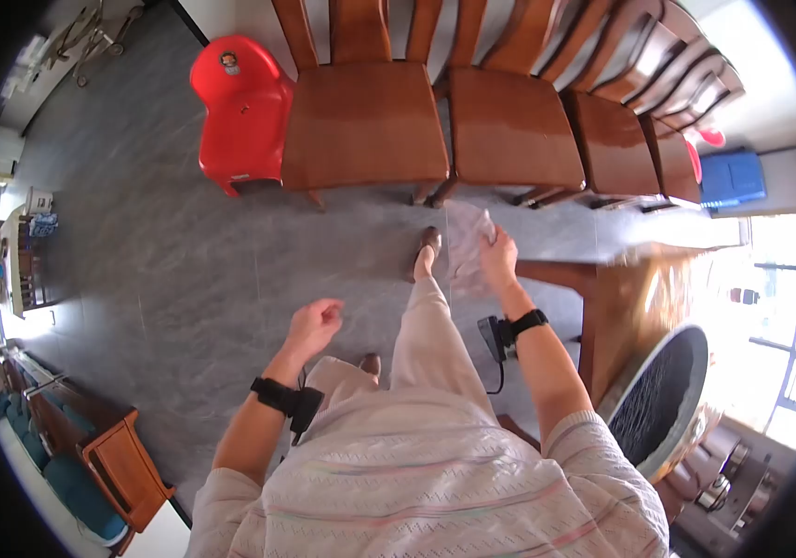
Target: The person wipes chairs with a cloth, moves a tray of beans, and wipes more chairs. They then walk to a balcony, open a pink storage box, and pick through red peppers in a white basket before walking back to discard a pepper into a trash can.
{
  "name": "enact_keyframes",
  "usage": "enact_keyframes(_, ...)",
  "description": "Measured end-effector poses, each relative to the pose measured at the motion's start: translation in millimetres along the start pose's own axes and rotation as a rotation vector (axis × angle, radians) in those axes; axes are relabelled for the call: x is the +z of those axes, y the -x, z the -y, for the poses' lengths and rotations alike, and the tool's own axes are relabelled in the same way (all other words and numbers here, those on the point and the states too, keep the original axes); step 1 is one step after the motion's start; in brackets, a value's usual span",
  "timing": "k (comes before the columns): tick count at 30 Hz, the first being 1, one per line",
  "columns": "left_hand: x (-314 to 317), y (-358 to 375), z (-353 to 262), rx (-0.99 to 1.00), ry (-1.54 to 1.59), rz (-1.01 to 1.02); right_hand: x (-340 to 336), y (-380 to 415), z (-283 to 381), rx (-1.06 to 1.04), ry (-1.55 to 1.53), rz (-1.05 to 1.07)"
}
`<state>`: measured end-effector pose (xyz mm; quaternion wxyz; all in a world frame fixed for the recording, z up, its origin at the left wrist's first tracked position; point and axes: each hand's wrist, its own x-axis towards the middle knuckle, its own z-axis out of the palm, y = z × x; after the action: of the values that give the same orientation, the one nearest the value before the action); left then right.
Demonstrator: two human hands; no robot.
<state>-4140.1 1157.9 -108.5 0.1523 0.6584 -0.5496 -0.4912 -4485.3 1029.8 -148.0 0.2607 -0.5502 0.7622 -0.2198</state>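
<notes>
A thin, pale pinkish cloth (468, 253) hangs from my right hand (500, 255), whose fingers are closed on its upper edge. The cloth hangs over the grey floor, in front of the brown wooden chairs (515, 121). My left hand (314, 327) is held over the floor left of my legs, its fingers curled together, touching no object. Whether anything small is inside those fingers is hidden. Black straps with small devices are on both wrists.
A red plastic child's chair (247, 126) stands left of the row of wooden chairs. A wooden table (635, 288) with a large dark round basin (663, 395) is close at my right. A wooden cabinet (128, 470) is at lower left, a blue bin (733, 179) at far right.
</notes>
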Motion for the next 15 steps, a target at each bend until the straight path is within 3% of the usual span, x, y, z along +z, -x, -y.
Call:
enact_keyframes(2, -7, -28, 1, -0.064, -0.014, -0.041, 13, -75, 3, -0.017, 0.025, -0.037)
enact_keyframes(4, -15, -54, 3, -0.308, 0.062, -0.022, 27, -138, 4, -0.007, 0.09, -0.081)
enact_keyframes(7, -14, -99, 7, -0.384, 0.307, -0.048, 45, -213, 20, -0.072, 0.238, -0.076)
enact_keyframes(8, -13, -109, 9, -0.363, 0.341, -0.056, 67, -237, 9, -0.209, 0.25, -0.15)
enact_keyframes(13, -19, -142, 37, -0.404, 0.356, 0.028, 178, -280, -11, -0.249, 0.326, 0.065)
enact_keyframes(15, -24, -157, 61, -0.411, 0.342, 0.086, 233, -259, -2, -0.203, 0.304, -0.027)
